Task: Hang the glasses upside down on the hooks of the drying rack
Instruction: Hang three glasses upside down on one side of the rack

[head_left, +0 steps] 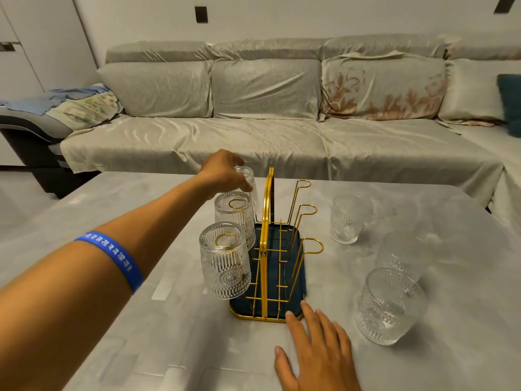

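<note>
Gold wire drying rack [267, 249] on a dark tray, standing mid-desk [141, 210]. Two ribbed glasses hung upside down on its left hooks: nearest glass [224, 261], middle glass [235, 214]. Far glass [248, 184] upside down at the rear left hook, gripped around its base by the left hand [222, 172], fingers [245, 187] closed on it; blue wristband [112, 259] on that forearm. Three right-side hooks [306, 210] bare. Right hand [315, 345] flat on the desk, fingers spread wide, fingertips touching the tray's near corner, holding nothing. Three more glasses upright on the desk, right of the rack: back one [348, 218], second [400, 256], closest [390, 306]. Covered sofa [267, 108] behind.
</note>
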